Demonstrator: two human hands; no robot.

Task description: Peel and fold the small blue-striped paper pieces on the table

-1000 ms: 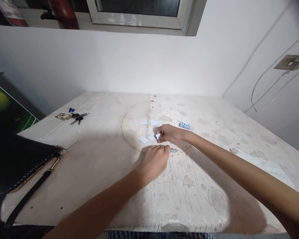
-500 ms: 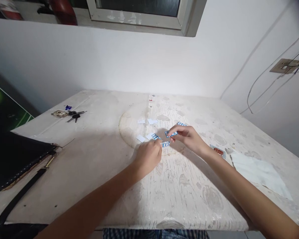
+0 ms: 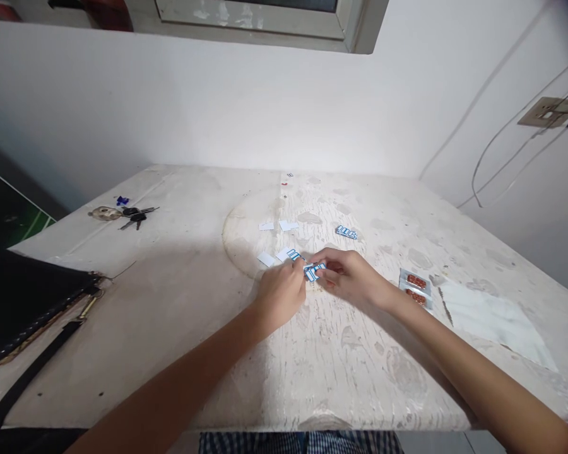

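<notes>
Small white paper pieces with blue printed outlines lie about my hands. My left hand (image 3: 284,287) is closed, its fingertips pinching a blue-printed paper piece (image 3: 314,272) just above the table. From the other side my right hand (image 3: 353,274) also grips at this piece, thumb and fingers closed on its right end. Whether the two hands hold one piece or two overlapping ones, I cannot tell. Another blue-printed piece (image 3: 294,255) shows just behind my left fingers. Farther right, a small stack of printed pieces (image 3: 346,232) rests on the table.
Blank white pieces (image 3: 266,258) lie left of my hands and farther back. Keys (image 3: 135,215) and a black bag (image 3: 33,302) are at the left. On the right are a blister pack (image 3: 415,289) and a white cloth (image 3: 495,321). A wall bounds the table's back.
My right hand has moved left and down, bringing its printed piece against the one in my left hand. The stack at the right is now uncovered. The view has tilted slightly downward.
</notes>
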